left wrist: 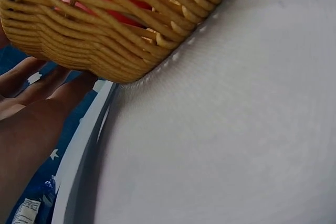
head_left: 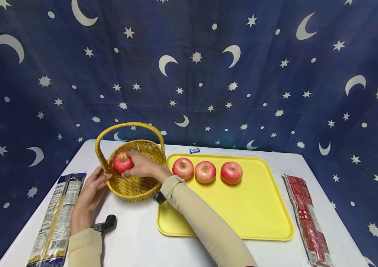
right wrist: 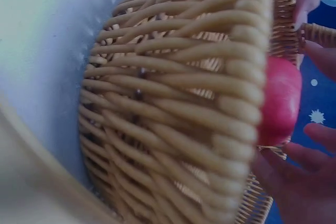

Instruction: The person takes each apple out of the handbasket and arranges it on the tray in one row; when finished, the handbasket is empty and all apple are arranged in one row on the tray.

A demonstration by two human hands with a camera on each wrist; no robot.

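A yellow wicker basket [head_left: 132, 193] with a tall arched handle stands at the left of the white table. My left hand [head_left: 90, 194] holds its left side, at the rim near the handle's foot; in the left wrist view the fingers [left wrist: 55, 90] lie against the outside of the weave. Inside the basket my right hand [head_left: 141, 165] grips a red apple [head_left: 120, 165], thumb and fingers spread about it. From the right wrist view, the apple [right wrist: 281, 100] shows above the near rim, with the right hand [right wrist: 299, 182] beside it. Whether it touches the basket's bottom is hidden.
On a yellow tray [head_left: 259, 207] right of the basket, three red apples [head_left: 205, 172] sit in a row beyond my right forearm. Long plastic packets lie at the left [head_left: 55, 222] and right [head_left: 307, 218]. A small blue packet [head_left: 194, 151] lies behind the tray.
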